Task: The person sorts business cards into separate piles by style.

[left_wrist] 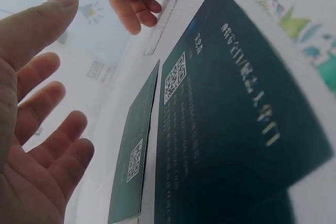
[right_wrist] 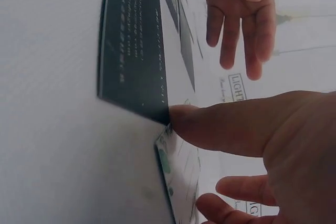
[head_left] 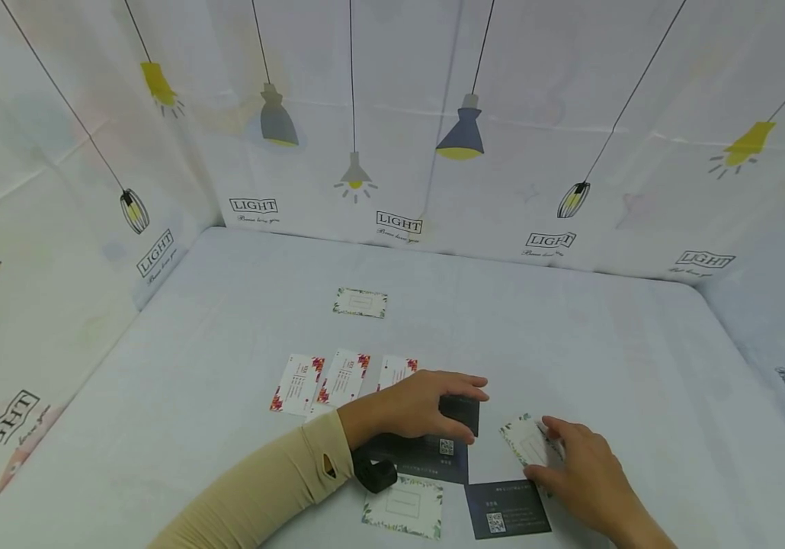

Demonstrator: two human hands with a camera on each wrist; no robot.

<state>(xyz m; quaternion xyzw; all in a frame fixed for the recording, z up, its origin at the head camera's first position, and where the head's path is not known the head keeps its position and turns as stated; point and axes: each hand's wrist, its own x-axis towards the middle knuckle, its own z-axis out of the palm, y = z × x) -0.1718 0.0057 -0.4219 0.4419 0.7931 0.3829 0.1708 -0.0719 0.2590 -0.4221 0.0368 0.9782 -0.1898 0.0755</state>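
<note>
Dark cards (head_left: 509, 509) and leaf-bordered cards (head_left: 360, 303) on a white surface (head_left: 584, 343)
From here I see pale QR squares on the dark ones, green sprigs edging the white, red-orange corners on other cards (head_left: 298, 385), a plain beige sleeve (head_left: 262, 484).

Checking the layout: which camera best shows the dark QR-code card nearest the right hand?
Head: the dark QR-code card appears nearly whole, QR code included. Right wrist shows it angled and cut off; left wrist, only a sliver.
</note>
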